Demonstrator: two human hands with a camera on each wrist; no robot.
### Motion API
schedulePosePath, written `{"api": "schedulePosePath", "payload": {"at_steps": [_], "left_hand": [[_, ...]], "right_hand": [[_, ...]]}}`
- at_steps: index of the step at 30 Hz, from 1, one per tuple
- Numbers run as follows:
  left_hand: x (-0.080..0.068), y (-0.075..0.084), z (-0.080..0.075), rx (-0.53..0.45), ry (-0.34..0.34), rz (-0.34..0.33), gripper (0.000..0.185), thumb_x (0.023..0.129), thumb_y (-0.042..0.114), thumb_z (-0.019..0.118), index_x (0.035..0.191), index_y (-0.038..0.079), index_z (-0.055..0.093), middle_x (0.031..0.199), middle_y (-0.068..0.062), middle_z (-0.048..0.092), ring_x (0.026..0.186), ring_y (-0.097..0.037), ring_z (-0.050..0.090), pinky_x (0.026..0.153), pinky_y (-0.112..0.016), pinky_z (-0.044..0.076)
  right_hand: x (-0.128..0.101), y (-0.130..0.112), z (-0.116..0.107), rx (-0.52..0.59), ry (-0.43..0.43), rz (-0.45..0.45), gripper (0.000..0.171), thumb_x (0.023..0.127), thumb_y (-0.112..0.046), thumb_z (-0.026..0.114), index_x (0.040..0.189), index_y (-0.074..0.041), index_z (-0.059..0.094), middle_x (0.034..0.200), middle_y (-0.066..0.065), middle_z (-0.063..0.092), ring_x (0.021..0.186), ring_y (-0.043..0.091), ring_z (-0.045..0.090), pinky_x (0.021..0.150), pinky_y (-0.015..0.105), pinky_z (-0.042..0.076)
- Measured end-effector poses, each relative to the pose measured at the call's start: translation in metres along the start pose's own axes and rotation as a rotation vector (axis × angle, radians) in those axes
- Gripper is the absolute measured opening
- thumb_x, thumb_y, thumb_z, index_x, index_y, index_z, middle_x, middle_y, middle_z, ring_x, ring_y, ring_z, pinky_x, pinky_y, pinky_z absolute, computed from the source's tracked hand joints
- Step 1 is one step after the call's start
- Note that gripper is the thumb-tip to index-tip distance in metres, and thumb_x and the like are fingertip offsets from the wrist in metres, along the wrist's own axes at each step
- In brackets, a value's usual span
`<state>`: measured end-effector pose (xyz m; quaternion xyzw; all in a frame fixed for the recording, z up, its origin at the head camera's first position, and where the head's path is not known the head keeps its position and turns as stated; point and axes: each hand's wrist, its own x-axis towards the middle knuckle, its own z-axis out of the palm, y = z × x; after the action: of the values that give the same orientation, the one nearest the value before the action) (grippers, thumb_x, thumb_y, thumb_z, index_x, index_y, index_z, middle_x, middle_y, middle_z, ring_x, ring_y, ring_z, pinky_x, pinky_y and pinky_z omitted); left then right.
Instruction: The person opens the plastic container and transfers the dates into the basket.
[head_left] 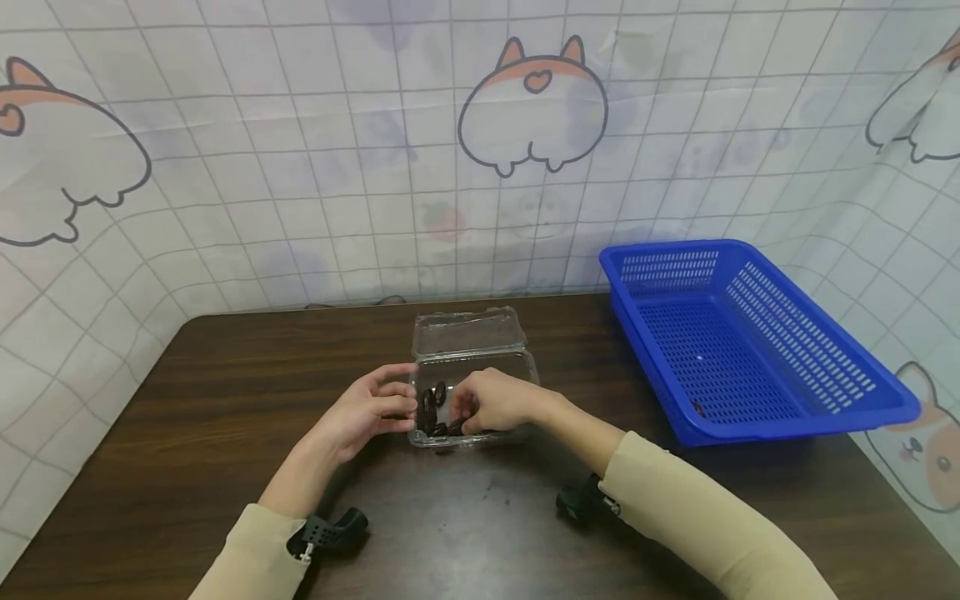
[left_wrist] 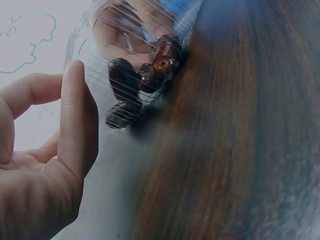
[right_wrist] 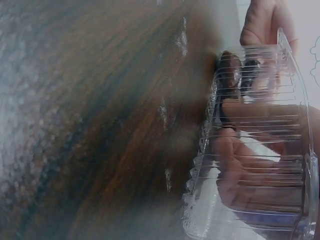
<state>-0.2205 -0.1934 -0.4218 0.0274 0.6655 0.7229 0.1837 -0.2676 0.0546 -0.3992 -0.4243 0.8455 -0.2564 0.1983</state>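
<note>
A clear plastic clamshell box (head_left: 472, 383) sits on the dark tabletop (head_left: 225, 400), lid open behind it. The left hand (head_left: 367, 408) presses straight fingers (left_wrist: 75, 115) against the box's left wall; the right hand (head_left: 491, 402) reaches inside, fingers curled among the dark dates (left_wrist: 125, 82) (grip unclear). A blue basket (head_left: 750, 333) stands right of the box

Person wearing long beige sleeves on both arms, cuffs ending at wrists. Left hand (head_left: 367, 412) and right hand (head_left: 491, 402) showing bare, no gloves. Black perforated strap mount sitting at left wrist cuff; similar black mount clinging under right wrist.
</note>
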Motion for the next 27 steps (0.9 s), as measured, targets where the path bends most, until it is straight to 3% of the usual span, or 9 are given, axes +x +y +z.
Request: {"api": "schedulePosePath", "payload": {"at_steps": [16,27], "left_hand": [[0.000,-0.001,0.000,-0.002,-0.006,0.002,0.063,0.097,-0.003,0.063,0.154,0.002,0.036,0.106,-0.009,0.060,0.086,-0.018,0.064,0.081,-0.035,0.061],[0.001,-0.002,-0.002,0.007,-0.012,-0.004,0.063,0.098,-0.003,0.063,0.155,0.003,0.036,0.106,-0.008,0.061,0.087,-0.019,0.064,0.082,-0.036,0.061]], "right_hand": [[-0.008,-0.003,-0.011,0.012,0.111,-0.002,0.008,0.092,-0.008,0.076,0.098,-0.012,0.072,0.089,-0.007,0.067,0.079,0.009,0.062,0.068,0.026,0.052],[-0.024,-0.006,-0.021,0.070,0.318,-0.010,0.012,0.092,-0.009,0.077,0.104,-0.010,0.075,0.088,-0.006,0.071,0.076,0.008,0.063,0.067,0.027,0.054]]}}
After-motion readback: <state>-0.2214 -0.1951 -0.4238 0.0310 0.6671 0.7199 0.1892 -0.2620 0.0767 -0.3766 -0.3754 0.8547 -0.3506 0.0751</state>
